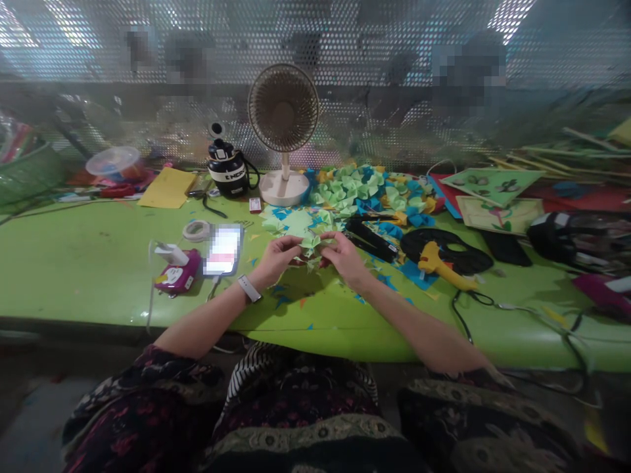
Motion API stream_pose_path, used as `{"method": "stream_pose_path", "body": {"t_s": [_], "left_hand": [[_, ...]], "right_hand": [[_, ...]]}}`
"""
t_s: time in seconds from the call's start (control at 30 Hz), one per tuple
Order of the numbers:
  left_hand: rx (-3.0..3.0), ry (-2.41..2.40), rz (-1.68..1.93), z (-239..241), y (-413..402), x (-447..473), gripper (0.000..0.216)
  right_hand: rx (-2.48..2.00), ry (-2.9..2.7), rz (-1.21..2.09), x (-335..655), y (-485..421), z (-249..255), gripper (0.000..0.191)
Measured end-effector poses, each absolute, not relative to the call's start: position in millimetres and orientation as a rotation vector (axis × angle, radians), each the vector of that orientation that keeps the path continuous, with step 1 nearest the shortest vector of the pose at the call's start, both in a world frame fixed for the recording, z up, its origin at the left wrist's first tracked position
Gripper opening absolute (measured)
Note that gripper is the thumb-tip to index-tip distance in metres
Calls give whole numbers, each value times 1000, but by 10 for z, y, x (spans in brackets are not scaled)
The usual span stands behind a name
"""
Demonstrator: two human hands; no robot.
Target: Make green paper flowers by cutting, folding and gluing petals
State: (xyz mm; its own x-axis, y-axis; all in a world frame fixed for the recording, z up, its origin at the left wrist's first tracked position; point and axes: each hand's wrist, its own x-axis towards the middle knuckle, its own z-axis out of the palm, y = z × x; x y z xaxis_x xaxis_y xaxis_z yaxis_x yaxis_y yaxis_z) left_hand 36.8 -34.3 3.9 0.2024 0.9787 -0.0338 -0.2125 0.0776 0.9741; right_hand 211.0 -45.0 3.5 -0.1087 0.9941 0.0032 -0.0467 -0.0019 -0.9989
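Observation:
Between my two hands, just above the green table, is a small light-green folded paper flower (311,244). My left hand (280,257), with a pale band on the wrist, pinches its left side. From the right, the fingertips of my right hand (342,255) pinch the other side. Light-green paper pieces (290,222) lie just behind the hands. Beyond them spreads a pile of green, blue and yellow paper flowers (359,188). A black stapler (373,240) rests right of my right hand. Small paper scraps (282,301) are scattered on the tabletop below.
A lit phone (223,250) and a purple power strip (178,271) lie left. At the back stand a fan (284,112) and a black bottle (227,172). Right are a yellow glue gun (438,264), its cable, and cards (497,213). A perforated screen (355,125) borders the table.

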Motion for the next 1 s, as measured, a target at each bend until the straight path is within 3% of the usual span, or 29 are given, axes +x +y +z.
{"method": "stream_pose_path", "body": {"t_s": [0.37, 0.63, 1.0], "left_hand": [[1037, 924, 1163, 16, -352, 388, 24], [1132, 923, 1154, -3, -345, 390, 39], [1408, 1068, 1178, -35, -327, 345, 35]], "right_hand": [[-1082, -1262, 1206, 2090, -485, 13, 23], [-1086, -1219, 1264, 2079, -479, 25, 33], [-1193, -1245, 1166, 2113, -427, 1, 31]]}}
